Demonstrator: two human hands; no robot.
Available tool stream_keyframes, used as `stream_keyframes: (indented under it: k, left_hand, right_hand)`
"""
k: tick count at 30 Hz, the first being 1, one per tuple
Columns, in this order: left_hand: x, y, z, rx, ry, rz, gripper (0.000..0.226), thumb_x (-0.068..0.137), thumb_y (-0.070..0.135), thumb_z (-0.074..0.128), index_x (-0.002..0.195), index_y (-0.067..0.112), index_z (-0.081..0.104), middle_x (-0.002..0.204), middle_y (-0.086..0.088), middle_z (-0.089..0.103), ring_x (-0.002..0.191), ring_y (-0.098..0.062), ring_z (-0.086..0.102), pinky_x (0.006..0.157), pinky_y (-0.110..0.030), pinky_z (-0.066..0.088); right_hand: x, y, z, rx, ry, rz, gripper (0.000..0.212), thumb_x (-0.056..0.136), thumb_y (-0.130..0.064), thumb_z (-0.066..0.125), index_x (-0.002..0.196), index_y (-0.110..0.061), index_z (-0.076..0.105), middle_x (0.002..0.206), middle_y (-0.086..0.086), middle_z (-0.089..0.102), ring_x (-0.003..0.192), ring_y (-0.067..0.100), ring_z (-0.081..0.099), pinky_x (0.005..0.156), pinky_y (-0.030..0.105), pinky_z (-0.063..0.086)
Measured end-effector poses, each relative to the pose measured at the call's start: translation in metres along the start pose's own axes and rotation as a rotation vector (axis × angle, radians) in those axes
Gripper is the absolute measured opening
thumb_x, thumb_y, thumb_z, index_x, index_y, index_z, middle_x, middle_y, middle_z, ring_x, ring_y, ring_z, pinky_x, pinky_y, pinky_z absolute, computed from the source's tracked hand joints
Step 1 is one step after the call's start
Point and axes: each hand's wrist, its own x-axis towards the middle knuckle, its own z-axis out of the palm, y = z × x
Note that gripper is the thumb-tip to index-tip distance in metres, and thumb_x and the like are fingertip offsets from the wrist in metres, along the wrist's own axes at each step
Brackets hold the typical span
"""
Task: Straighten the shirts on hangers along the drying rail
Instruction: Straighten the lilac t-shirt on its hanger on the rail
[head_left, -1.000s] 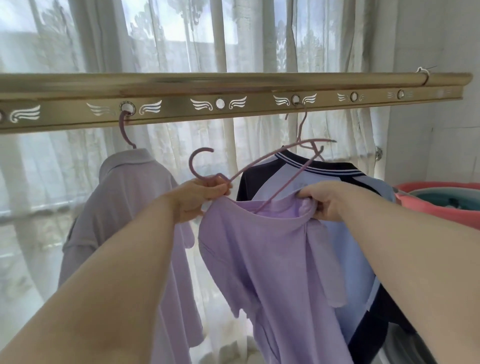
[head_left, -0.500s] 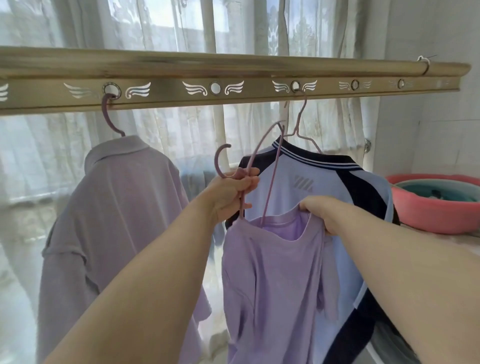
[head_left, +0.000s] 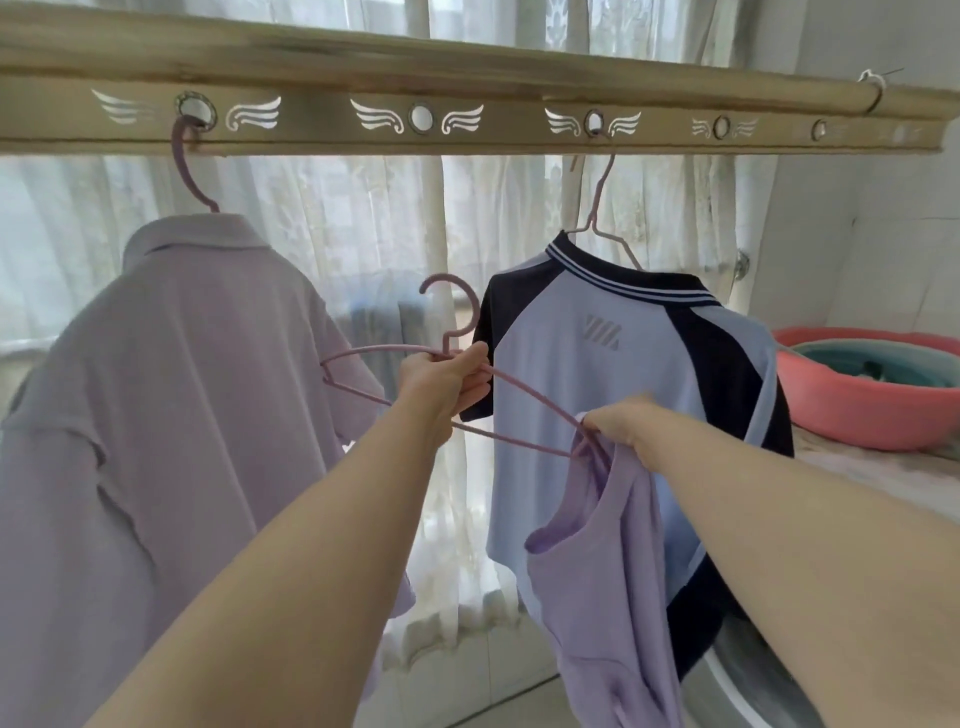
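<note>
Head: left hand (head_left: 447, 384) grips hanger (head_left: 474, 310), right hand (head_left: 618, 423) shirt (head_left: 608, 571).

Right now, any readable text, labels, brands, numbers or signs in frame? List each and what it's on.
No readable words or numbers anywhere.
Blue and navy shirt: grey diagonal-stripe emblem below the collar, no letters.
Drying rail: white wing cutouts beside the holes, decoration only.
Hung lilac shirt, held lilac shirt, pink basin: no print showing.

Single head view, close below the drying rail (head_left: 467, 122), facing forward and slightly up at it.
</note>
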Motion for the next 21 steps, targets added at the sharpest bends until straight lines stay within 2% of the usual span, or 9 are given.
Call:
stream_keyframes:
  k: [2,5,8,10,13,14,15,18,21]
  left_hand:
    - [0.002,-0.004,0.0,-0.081,0.081,-0.016,0.02,0.082,0.013,0.074,0.094,0.0,0.065,0.08,-0.01,0.071,0.071,-0.018,0.072,0.067,-0.027,0.061]
    - [0.003,-0.012,0.004,-0.17,0.158,-0.05,0.021,0.081,0.014,0.076,0.092,-0.001,0.066,0.076,-0.009,0.072,0.068,-0.017,0.072,0.062,-0.027,0.061]
    - [-0.001,-0.03,0.02,-0.252,0.182,-0.115,0.017,0.082,0.011,0.075,0.087,-0.002,0.065,0.072,-0.011,0.07,0.062,-0.017,0.069,0.056,-0.026,0.059]
    - [-0.007,-0.044,0.037,-0.347,0.148,-0.185,0.014,0.085,0.01,0.071,0.086,-0.002,0.064,0.062,-0.01,0.068,0.053,-0.016,0.067,0.048,-0.024,0.057]
    - [-0.01,-0.057,0.056,-0.489,0.071,-0.3,0.017,0.093,0.017,0.06,0.099,0.003,0.065,0.068,-0.009,0.067,0.059,-0.017,0.065,0.044,-0.022,0.052]
    - [-0.006,-0.058,0.059,-0.471,0.055,-0.314,0.017,0.095,0.019,0.055,0.102,0.006,0.063,0.074,-0.008,0.064,0.064,-0.017,0.061,0.046,-0.022,0.051]
    - [-0.002,-0.056,0.062,-0.443,0.051,-0.311,0.015,0.096,0.021,0.053,0.097,0.008,0.062,0.079,-0.007,0.062,0.067,-0.016,0.058,0.051,-0.024,0.05]
    - [0.007,-0.043,0.061,-0.398,0.041,-0.284,0.024,0.093,0.027,0.06,0.094,0.004,0.065,0.092,-0.011,0.07,0.079,-0.019,0.067,0.07,-0.03,0.057]
    - [0.004,-0.032,0.052,-0.427,-0.019,-0.197,0.033,0.089,0.025,0.067,0.107,-0.002,0.066,0.095,-0.013,0.072,0.085,-0.023,0.07,0.086,-0.038,0.057]
  right_hand:
    - [0.001,0.002,-0.002,-0.12,0.106,-0.03,0.064,0.068,-0.03,0.077,0.121,-0.003,0.056,0.109,0.015,0.065,0.092,0.031,0.065,0.084,0.034,0.056]
    - [-0.003,0.001,-0.008,-0.161,0.216,-0.091,0.039,0.072,-0.032,0.073,0.1,-0.007,0.063,0.093,0.011,0.065,0.081,0.03,0.064,0.072,0.03,0.054]
    - [-0.01,-0.016,-0.007,-0.131,0.212,-0.186,0.03,0.074,-0.025,0.064,0.096,-0.005,0.062,0.096,0.013,0.066,0.083,0.031,0.064,0.066,0.029,0.049]
    - [-0.019,-0.038,-0.003,-0.1,0.146,-0.276,0.035,0.073,-0.024,0.06,0.102,-0.004,0.063,0.099,0.013,0.066,0.088,0.031,0.065,0.07,0.031,0.05]
    - [-0.043,-0.071,-0.002,-0.064,-0.116,-0.362,0.015,0.079,-0.018,0.052,0.081,-0.008,0.063,0.079,0.006,0.06,0.073,0.026,0.056,0.067,0.028,0.045]
    - [-0.049,-0.077,-0.006,-0.108,-0.141,-0.423,0.016,0.08,-0.021,0.054,0.075,-0.01,0.064,0.076,0.003,0.059,0.071,0.024,0.054,0.065,0.027,0.044]
    - [-0.053,-0.079,-0.012,-0.288,-0.1,-0.513,0.017,0.08,-0.029,0.057,0.076,-0.014,0.065,0.081,0.001,0.06,0.075,0.022,0.055,0.067,0.028,0.045]
    - [-0.055,-0.071,-0.029,-0.878,0.06,-0.657,0.042,0.082,-0.054,0.056,0.111,-0.023,0.063,0.111,-0.003,0.059,0.109,0.021,0.055,0.09,0.033,0.047]
    - [-0.034,-0.055,-0.034,-0.893,0.075,-0.678,0.04,0.092,-0.048,0.048,0.066,-0.019,0.051,0.078,0.0,0.055,0.083,0.024,0.055,0.069,0.032,0.041]
